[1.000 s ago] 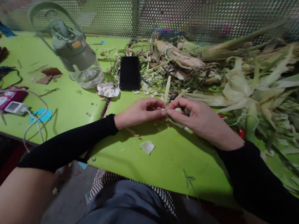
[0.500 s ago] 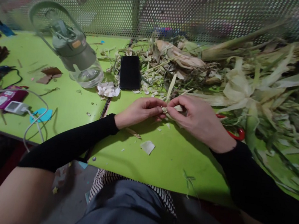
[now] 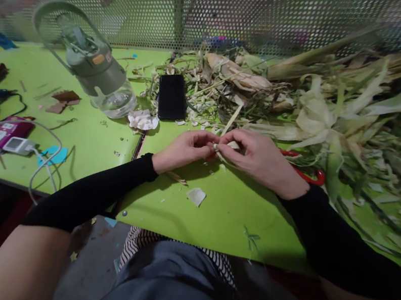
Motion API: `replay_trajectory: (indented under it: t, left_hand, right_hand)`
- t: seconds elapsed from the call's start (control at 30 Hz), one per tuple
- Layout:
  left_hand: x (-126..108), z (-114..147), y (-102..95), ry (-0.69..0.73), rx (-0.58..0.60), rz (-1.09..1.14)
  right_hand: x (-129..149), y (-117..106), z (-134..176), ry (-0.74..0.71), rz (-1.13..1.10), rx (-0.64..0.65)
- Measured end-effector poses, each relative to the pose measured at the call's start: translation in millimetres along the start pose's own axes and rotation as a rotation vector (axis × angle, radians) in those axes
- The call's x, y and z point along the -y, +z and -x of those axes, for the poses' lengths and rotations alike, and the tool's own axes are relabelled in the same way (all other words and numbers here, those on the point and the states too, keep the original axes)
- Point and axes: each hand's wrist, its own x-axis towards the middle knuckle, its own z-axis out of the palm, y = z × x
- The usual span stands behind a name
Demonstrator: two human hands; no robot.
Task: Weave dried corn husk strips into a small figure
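Over the green table, my left hand [image 3: 187,150] and my right hand [image 3: 260,160] meet fingertip to fingertip. Both pinch a pale strip of corn husk [image 3: 231,119], whose free end sticks up and away from me between the hands. Where the fingers press together, the husk is partly hidden. Red-handled scissors [image 3: 317,177], as far as their shape shows, lie partly under my right wrist. On the table below my hands is a small loose piece of pale husk [image 3: 196,196].
A black phone [image 3: 172,96] lies beyond my left hand, near a tilted-looking water bottle [image 3: 101,77] and crumpled white tissue [image 3: 143,120]. Corn husks [image 3: 318,113] and scraps cover the right and back. A purple power strip [image 3: 10,132] with cables lies left. Perforated metal screen [image 3: 151,3] stands behind.
The upright end of the husk strip has tilted to the right. Both hands stay pinched together; the whole view has shifted slightly.
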Motion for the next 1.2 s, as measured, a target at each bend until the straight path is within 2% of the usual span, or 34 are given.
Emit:
replay_trajectory:
  t: [0.1, 0.27, 0.4, 0.57, 0.8, 1.0, 1.1, 1.2]
  left_hand:
    - [-0.7, 0.1, 0.8, -0.026, -0.005, 0.014]
    - [1.3, -1.3, 2.6, -0.023, 0.0, 0.055]
    - [-0.4, -0.6, 2.1, -0.004, -0.006, 0.115]
    - [-4.3, 2.1, 2.9, 0.025, -0.046, 0.138]
    - [-6.1, 1.2, 5.7, 0.063, -0.08, 0.097]
    - [-2.9, 0.0, 6.8, 0.069, -0.093, 0.079]
    - [-0.2, -1.3, 7.2, 0.057, -0.094, 0.1]
    - [1.1, -2.0, 6.6, 0.047, -0.103, 0.085]
  right_hand:
    - [-0.3, 0.8, -0.7, -0.035, 0.069, -0.055]
    - [-3.2, -3.1, -0.8, -0.021, -0.016, 0.018]
    - [-2.4, -4.4, -0.8, 0.033, 0.005, -0.068]
    - [-2.3, -2.7, 0.0, 0.119, -0.114, -0.053]
    - [-2.0, -3.7, 0.8, 0.128, -0.16, -0.077]
    - [-0.1, 4.6, 0.7, 0.229, -0.33, -0.072]
    - [1.6, 7.2, 1.3, 0.236, -0.336, -0.119]
    - [3.2, 7.6, 2.3, 0.225, -0.334, -0.113]
